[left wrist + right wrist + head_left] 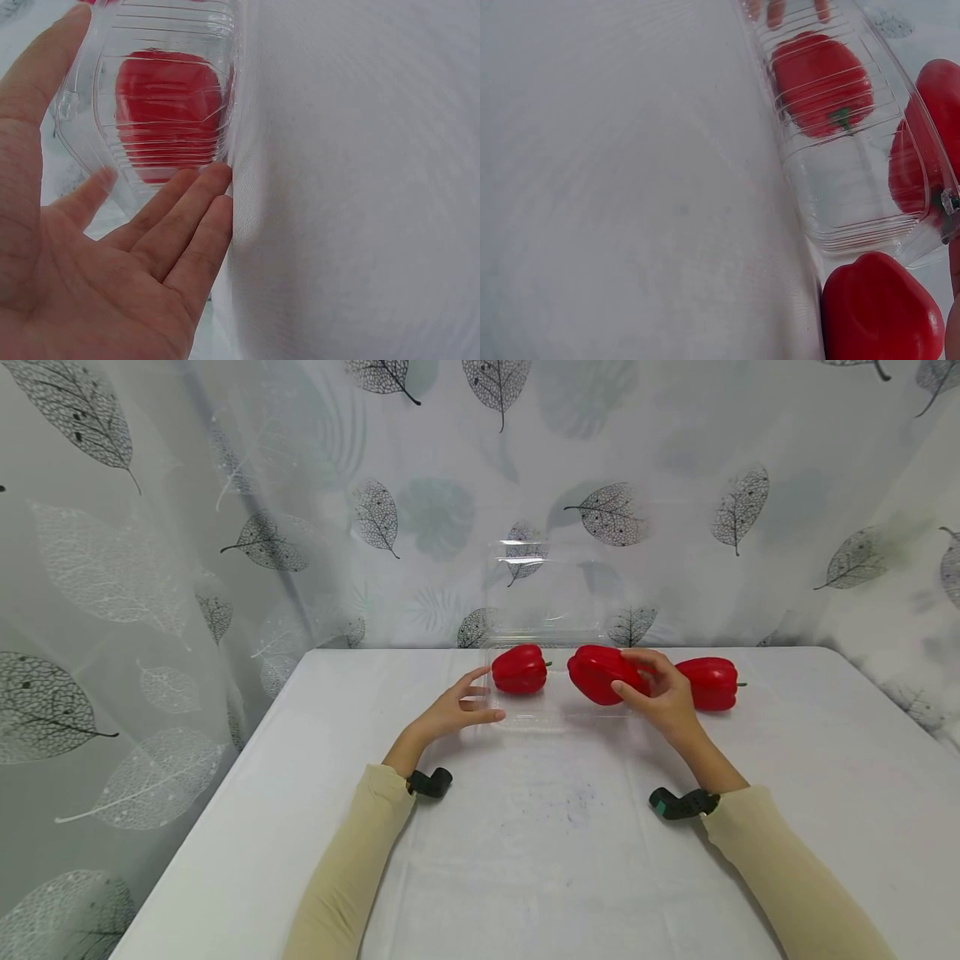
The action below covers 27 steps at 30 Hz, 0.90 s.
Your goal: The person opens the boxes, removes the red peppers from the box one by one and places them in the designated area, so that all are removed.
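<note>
A clear plastic box (558, 714) with a raised lid (551, 589) stands near the table's far edge. Inside its left part lies a red bell pepper (519, 670), also visible through the ribbed wall in the left wrist view. My left hand (450, 708) touches the box's left end, its fingers (176, 225) fairly straight against the wall. Over the right part of the box, my right hand (663, 697) grips a second bell pepper (600, 675), tilted. A third bell pepper (712, 683) lies on the table just right of the box, behind my right hand.
A white cloth covers the table (525, 860). Behind it hangs a curtain (450, 485) with a leaf pattern, close to the box's lid. A black wrist device (431, 782) is on my left wrist, and another device (682, 803) is on my right.
</note>
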Motion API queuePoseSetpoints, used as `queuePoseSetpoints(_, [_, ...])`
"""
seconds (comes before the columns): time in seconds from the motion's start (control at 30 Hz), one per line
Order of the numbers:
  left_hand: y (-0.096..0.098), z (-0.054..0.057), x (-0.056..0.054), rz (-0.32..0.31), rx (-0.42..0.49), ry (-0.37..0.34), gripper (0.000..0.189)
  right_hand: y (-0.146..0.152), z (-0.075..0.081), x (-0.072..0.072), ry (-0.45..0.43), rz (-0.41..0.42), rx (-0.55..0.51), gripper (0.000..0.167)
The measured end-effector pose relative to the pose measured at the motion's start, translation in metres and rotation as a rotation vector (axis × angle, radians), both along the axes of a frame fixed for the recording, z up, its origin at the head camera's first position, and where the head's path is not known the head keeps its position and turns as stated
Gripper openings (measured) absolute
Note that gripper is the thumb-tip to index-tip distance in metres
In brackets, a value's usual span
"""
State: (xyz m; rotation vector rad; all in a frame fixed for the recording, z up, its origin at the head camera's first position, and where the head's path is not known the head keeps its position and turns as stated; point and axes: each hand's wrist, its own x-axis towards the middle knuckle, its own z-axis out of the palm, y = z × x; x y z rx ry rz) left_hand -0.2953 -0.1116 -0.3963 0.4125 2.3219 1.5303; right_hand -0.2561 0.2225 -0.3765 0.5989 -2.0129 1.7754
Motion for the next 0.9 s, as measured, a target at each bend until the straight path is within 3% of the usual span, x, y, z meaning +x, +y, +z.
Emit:
queuePoseSetpoints(0.23, [0.000, 0.001, 0.001, -0.002, 0.006, -0.003, 0.085, 0.003, 0.000, 0.001, -0.016, -0.030, 0.001, 0.047])
queuePoseSetpoints(0.57, [0.000, 0.002, 0.002, -0.002, -0.006, -0.001, 0.086, 0.016, -0.017, -0.012, -0.039, -0.075, -0.022, 0.048])
queuePoseSetpoints(0.9, [0.000, 0.002, 0.002, 0.000, 0.001, -0.006, 0.086, 0.018, -0.014, -0.010, -0.018, -0.063, -0.080, 0.045])
